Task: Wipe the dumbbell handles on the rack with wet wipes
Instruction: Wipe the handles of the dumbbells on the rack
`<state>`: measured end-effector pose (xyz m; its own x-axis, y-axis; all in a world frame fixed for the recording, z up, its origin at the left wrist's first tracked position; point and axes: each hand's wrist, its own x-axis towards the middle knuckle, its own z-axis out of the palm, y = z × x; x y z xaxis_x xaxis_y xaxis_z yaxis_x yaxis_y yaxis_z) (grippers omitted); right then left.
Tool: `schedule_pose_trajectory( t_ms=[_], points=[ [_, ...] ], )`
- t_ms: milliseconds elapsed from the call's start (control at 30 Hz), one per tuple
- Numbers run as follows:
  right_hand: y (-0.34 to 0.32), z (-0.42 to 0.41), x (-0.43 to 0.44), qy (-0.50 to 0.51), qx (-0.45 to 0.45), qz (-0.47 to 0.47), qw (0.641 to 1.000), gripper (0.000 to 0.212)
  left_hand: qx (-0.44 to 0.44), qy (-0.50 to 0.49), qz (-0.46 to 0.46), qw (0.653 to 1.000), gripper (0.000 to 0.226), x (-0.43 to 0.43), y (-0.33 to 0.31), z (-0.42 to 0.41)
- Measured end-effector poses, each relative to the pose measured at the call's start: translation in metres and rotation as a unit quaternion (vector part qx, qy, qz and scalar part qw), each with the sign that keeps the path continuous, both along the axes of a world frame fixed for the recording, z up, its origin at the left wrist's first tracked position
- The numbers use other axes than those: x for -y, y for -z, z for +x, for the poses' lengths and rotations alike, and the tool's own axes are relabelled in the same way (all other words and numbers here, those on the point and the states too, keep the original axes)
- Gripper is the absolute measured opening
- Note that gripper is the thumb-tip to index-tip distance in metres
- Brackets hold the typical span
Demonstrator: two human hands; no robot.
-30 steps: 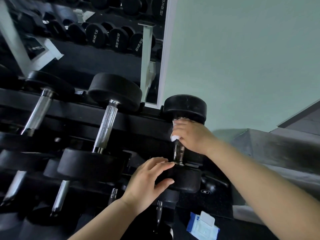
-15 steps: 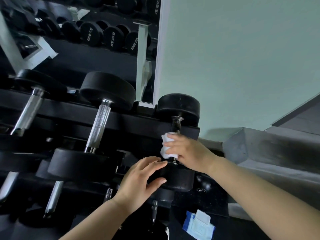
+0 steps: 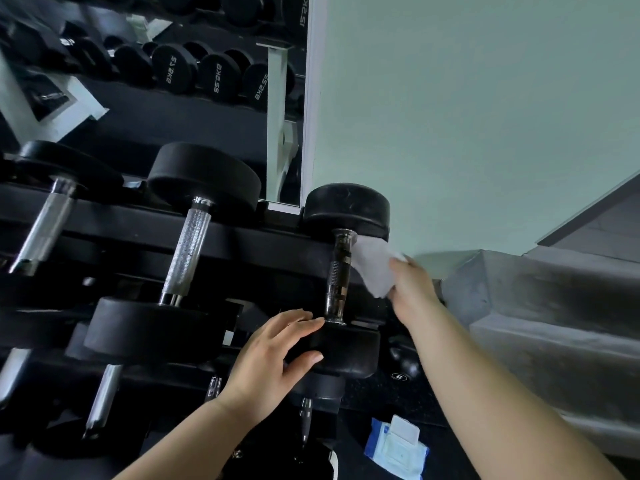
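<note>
A small black dumbbell sits at the right end of the rack's top shelf, its dark worn handle (image 3: pixel 338 275) fully exposed. My right hand (image 3: pixel 410 289) is just right of that handle and pinches a white wet wipe (image 3: pixel 372 268), which hangs loose beside the handle's upper part. My left hand (image 3: pixel 273 362) grips the dumbbell's near head (image 3: pixel 346 351), fingers on top and thumb on its front face. Further left on the same shelf lie a bigger dumbbell with a bright knurled handle (image 3: pixel 188 251) and another handle (image 3: pixel 43 226).
A blue pack of wet wipes (image 3: pixel 396 445) lies on the dark floor at the lower right. The black rack (image 3: pixel 114 230) carries more dumbbells on lower shelves. A mirror (image 3: pixel 207 109) stands behind it, a pale green wall and grey step to the right.
My right hand slid down the handle with the wipe wrapped round it, then came off to the right; the handle is now bare. My left hand stayed on the near head.
</note>
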<state>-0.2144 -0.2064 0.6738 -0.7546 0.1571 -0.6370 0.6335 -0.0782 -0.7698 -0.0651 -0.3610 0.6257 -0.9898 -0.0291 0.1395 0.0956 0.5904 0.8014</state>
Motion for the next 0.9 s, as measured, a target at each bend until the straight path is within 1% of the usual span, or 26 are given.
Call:
schedule_pose_trajectory(
  t_ms=[33,100,167,333,367,467,500,567,667,767,833,900],
  points=[
    [0.003,0.003,0.005,-0.028,0.003,-0.032,0.999,0.035,0.007,0.001,0.001,1.000,0.063,0.000,-0.001,0.000],
    [0.009,0.012,0.012,-0.101,-0.033,-0.071,0.992,0.032,0.017,0.001,0.000,1.000,0.064,0.000,-0.002,0.001],
    [0.014,0.020,0.009,-0.156,-0.064,-0.066,0.983,0.029,0.016,0.003,-0.001,1.000,0.064,0.000,-0.003,0.001],
    [0.016,0.030,-0.013,-0.262,-0.051,-0.040,0.963,0.026,0.007,0.003,-0.003,1.000,0.064,0.001,-0.004,0.000],
    [0.014,0.028,-0.011,-0.256,-0.064,-0.042,0.964,0.025,0.008,0.003,-0.005,1.000,0.064,0.001,-0.004,0.000],
    [0.006,0.022,0.004,-0.195,-0.125,-0.092,0.969,0.026,0.014,0.006,-0.008,1.000,0.063,0.001,-0.005,-0.001],
    [0.006,0.021,0.008,-0.198,-0.141,-0.074,0.967,0.026,0.014,0.007,-0.007,1.000,0.064,0.001,-0.006,-0.001],
    [0.006,0.028,0.006,-0.241,-0.157,0.004,0.958,0.024,0.022,0.011,-0.008,1.000,0.065,0.001,-0.008,-0.001],
    [0.009,0.044,-0.008,-0.300,-0.138,0.069,0.941,0.027,0.012,0.012,-0.015,1.000,0.054,0.000,-0.010,0.000],
    [0.009,0.042,-0.015,-0.339,-0.113,0.087,0.930,0.024,-0.002,0.007,-0.023,1.000,0.049,0.000,-0.009,-0.001],
    [0.006,0.033,-0.008,-0.324,-0.118,0.085,0.935,0.024,-0.006,0.013,-0.028,1.000,0.048,0.002,-0.007,-0.002],
    [0.003,0.029,0.001,-0.294,-0.132,0.076,0.944,0.029,-0.028,0.018,-0.037,0.999,0.045,0.002,-0.006,-0.003]
  ],
)
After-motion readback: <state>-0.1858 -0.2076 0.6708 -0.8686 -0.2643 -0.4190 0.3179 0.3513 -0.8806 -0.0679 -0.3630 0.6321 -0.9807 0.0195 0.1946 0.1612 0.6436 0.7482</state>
